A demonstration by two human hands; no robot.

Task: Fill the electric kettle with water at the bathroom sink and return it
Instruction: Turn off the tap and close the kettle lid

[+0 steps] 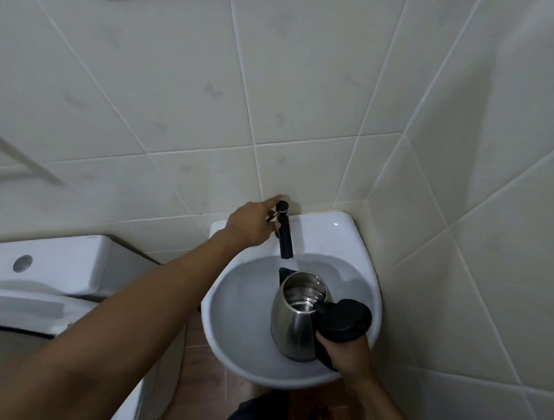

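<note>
Brown floor tiles (203, 369) show below a white sink (232, 304) set in a tiled corner. Nearest, the right hand (347, 351) has its grip wrapped closed around the black handle of the steel kettle (295, 320), which hangs over the basin, lid (343, 319) flipped open, mouth under the black faucet (285, 239). Farther back, the left hand (252, 224) touches the faucet's top, fingers partly curled. A toilet tank (58, 262) stands left.

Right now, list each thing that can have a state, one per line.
kettle: upright over the basin, held by its handle
kettle lid: flipped open
faucet: no water stream visible
sink: no standing water visible
left hand: at the faucet's top
right hand: gripping the kettle handle
</note>
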